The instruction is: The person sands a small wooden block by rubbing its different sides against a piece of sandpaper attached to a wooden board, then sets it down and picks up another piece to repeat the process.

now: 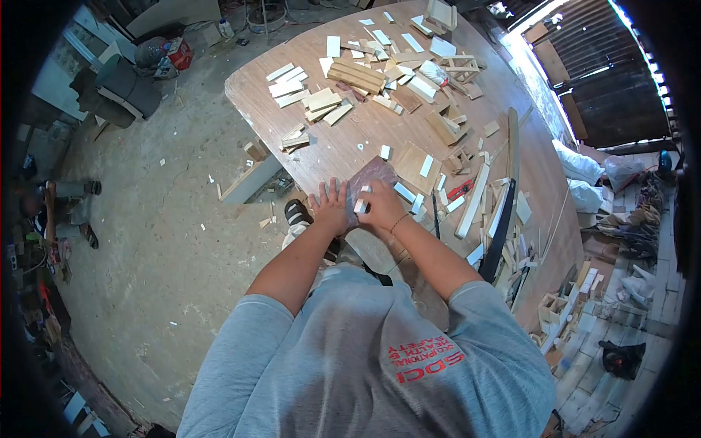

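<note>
At the near edge of the wooden table, my left hand (331, 206) lies with its fingers spread, its side against a reddish-brown sheet (374, 172). My right hand (383, 204) is closed round a small white-faced wood block (361, 200), which rests on that sheet. What lies under the right palm is hidden. Just beyond the right hand is a flat plywood square (415, 167) with a small white piece (426, 166) on it.
The table (270, 69) carries loose wood strips (319, 105), a grooved block (356, 75), small wooden frames (445, 124), a red tool (460, 190) and a long black bar (499, 232). Another person (62, 208) is at the far left. White sacks (580, 164) stand at the right.
</note>
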{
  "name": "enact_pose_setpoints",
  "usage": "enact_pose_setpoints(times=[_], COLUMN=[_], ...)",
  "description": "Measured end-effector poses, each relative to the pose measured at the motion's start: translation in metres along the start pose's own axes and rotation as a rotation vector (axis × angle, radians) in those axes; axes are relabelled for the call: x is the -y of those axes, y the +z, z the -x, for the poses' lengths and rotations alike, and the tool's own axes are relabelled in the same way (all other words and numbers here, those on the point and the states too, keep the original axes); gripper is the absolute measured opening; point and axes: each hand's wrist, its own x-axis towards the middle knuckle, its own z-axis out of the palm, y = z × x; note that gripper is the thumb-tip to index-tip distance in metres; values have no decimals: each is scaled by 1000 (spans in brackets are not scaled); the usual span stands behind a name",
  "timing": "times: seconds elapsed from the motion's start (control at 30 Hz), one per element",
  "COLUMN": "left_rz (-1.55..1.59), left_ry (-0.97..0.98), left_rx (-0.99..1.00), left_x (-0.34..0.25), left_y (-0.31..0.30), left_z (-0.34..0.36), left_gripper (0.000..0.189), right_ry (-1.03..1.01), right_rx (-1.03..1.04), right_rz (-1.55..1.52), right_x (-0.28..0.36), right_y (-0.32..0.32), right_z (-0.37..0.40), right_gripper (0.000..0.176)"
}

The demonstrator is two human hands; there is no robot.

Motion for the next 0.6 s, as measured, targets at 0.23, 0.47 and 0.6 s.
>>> enact_pose_setpoints(times=[0.23,0.47,0.6], left_rz=[91,98,86], left_ry=[12,9,12], left_rx=[58,44,32], left_x=[-5,-2,0], left_y=[-17,-13,-5], left_z=[13,13,4], left_gripper=[114,114,116], right_ry=[23,325,180], right_rx=[-196,-256,-219], right_rz=[98,-21,36], right_x=[-1,-13,-18], right_y=[17,14,6], right_z=[-5,-12,-9], right_gripper=[39,41,43])
